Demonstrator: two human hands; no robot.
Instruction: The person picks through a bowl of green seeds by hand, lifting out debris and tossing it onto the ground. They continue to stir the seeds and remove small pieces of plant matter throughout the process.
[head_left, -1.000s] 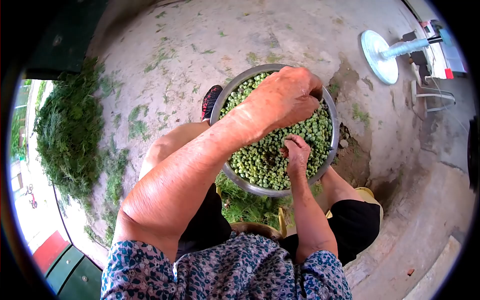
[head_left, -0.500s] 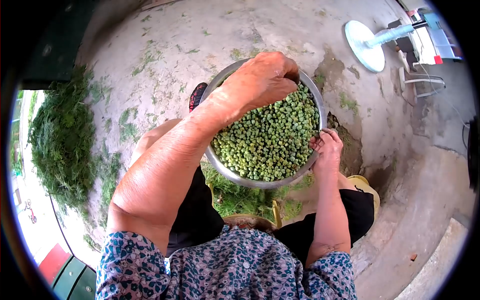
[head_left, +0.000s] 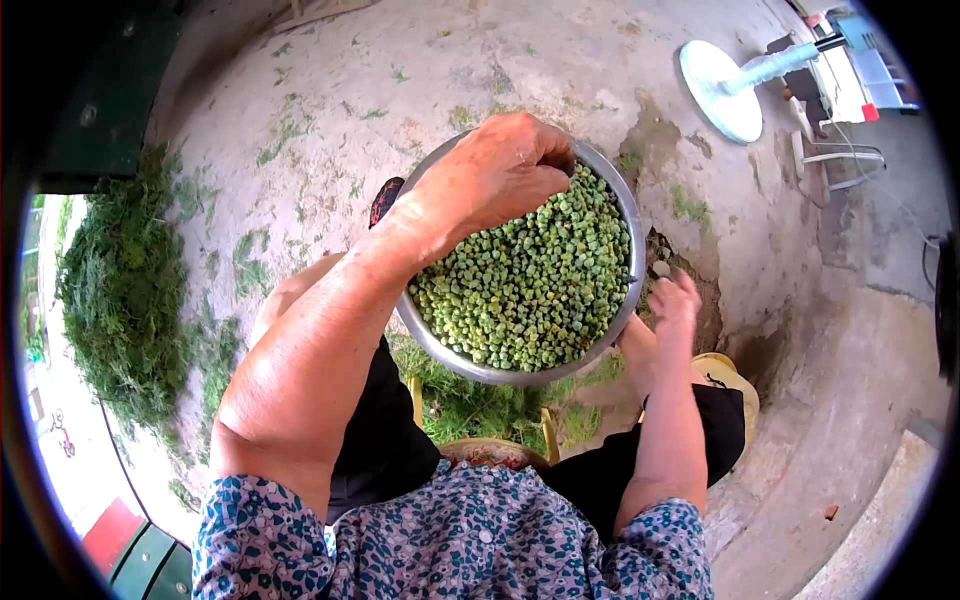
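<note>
Bowl [head_left: 505, 372]: there is one, of metal, above our knees, under the left hand and just beside the right one. The left hand [head_left: 495, 175] is closed over the far rim, with the fingers curled down to the peas. We judge that it grips the bowl, but we cannot tell if it also pinches some peas. The right hand [head_left: 675, 300] is free, its fingers loosely spread, just off the right edge of the bowl and, as far as we see, not touching it. The peas [head_left: 530, 285] are green and fill the bowl almost to the rim, too many to count. We judge that the step in hand is handling the full bowl with one hand. The next move calls for the second hand on the rim and a level bowl, or peas may spill.
</note>
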